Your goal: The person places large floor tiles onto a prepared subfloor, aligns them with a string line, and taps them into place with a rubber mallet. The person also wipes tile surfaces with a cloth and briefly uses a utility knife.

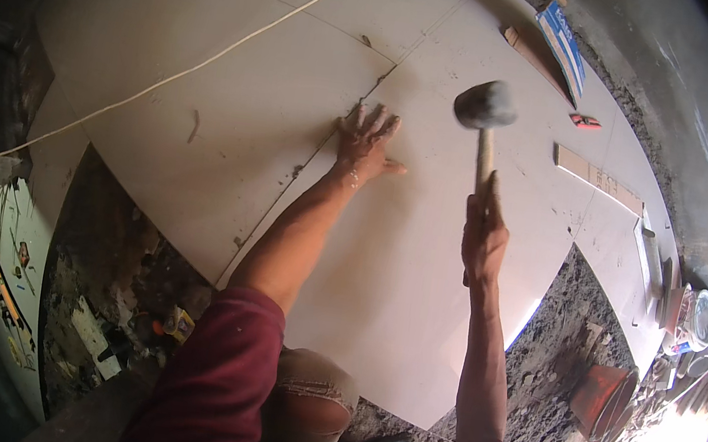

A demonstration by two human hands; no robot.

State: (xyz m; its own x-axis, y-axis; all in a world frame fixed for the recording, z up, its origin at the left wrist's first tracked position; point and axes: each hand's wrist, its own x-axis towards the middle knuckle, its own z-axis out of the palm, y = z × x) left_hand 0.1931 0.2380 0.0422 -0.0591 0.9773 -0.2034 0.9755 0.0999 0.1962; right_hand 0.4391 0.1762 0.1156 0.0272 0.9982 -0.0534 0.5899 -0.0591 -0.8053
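Observation:
My right hand (485, 234) is wrapped round the wooden handle of a rubber mallet (487, 106). The dark mallet head is raised above a pale floor tile (421, 257) and slightly blurred. With fingers spread, my left hand (366, 144) lies flat on the same tile, close to its left edge. A dark joint runs along that edge, with bits of mortar on it, between this tile and the neighbouring tile (181, 109). The near corner of the tile reaches out over rough ground by my knee.
A pale cord (214, 60) stretches across the tiles at the left. Cardboard strips (599, 177), a red cutter-like tool (585, 122) and a blue-and-white carton piece (561, 47) lie at the right. Buckets (700, 320) stand by the wall. Rough ground (566, 338) borders the tiles.

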